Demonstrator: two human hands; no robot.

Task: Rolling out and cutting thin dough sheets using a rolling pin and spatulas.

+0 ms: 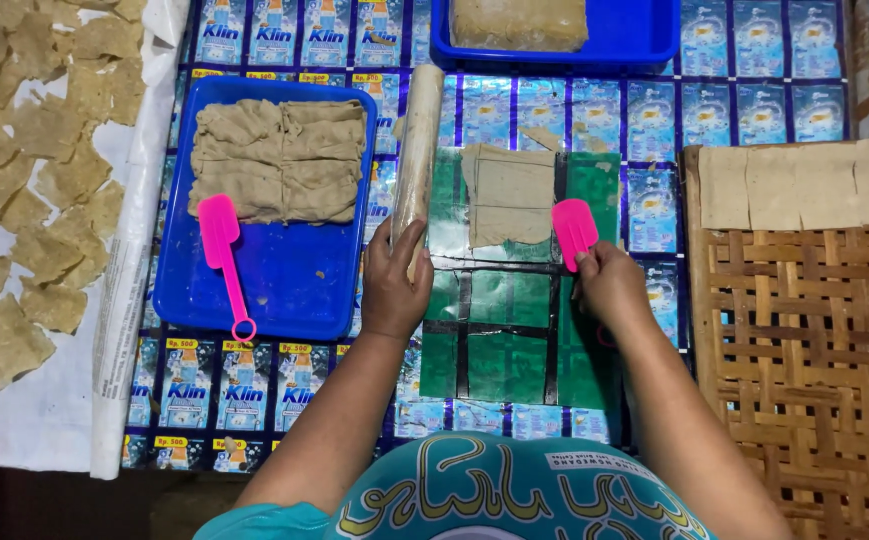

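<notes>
Shiny blue packets cover the whole table [734,110]. On it lies a green mat [494,340] with a flat brown dough sheet [510,195]. One blue tray [284,280] sits left. Left hand [394,285] grips a long roller [417,150]; right hand [609,285] grips a pink scraper [574,230] beside the dough.

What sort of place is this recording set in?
Probably a small home food workshop making thin crackers by hand. The left hand grips a rolling pin, the right hand a pink spatula; cut dough sheets lie on a woven bamboo tray, and pieces are spread at far left.
</notes>
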